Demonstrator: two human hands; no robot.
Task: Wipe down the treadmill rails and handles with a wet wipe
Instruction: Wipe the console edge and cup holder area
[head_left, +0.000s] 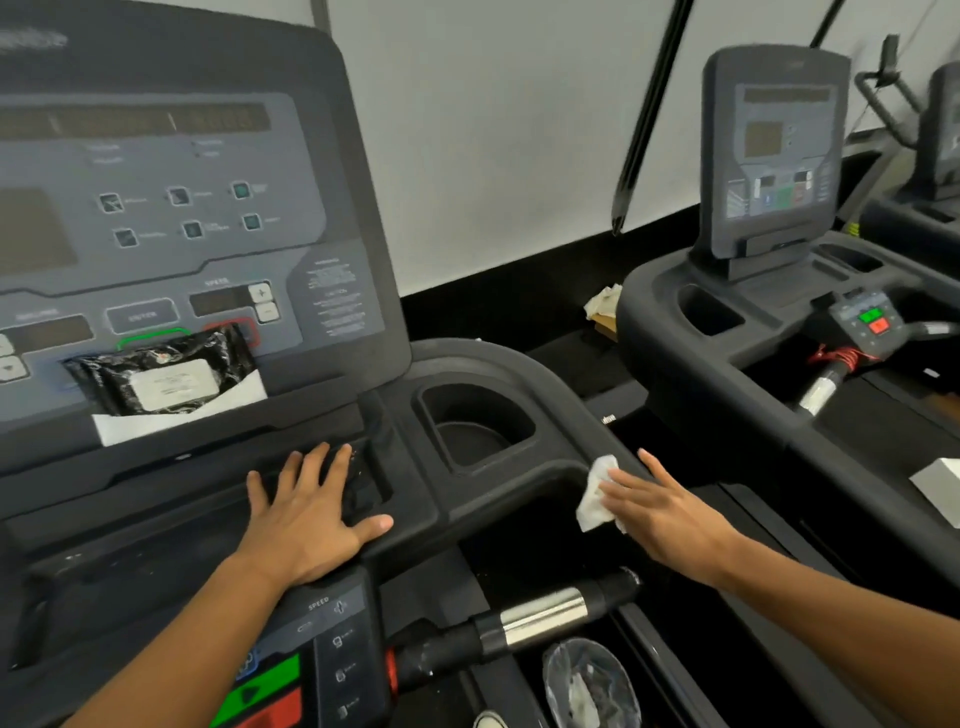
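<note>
A crumpled white wet wipe (596, 493) lies against the black right rail (550, 395) of the treadmill, below the cup holder. My right hand (670, 514) presses the wipe onto the rail with straight, spread fingers. My left hand (306, 514) rests flat with spread fingers on the black console tray in front of the display. A handle (540, 618) with a chrome sensor band runs across below my right hand. A black pack of wipes (161, 376) leans on the console ledge.
The console screen (171, 208) rises at the left. A cup holder (475, 426) sits between my hands. A plastic bag (589, 686) lies low by the belt. A second treadmill (769, 156) stands to the right across a narrow gap.
</note>
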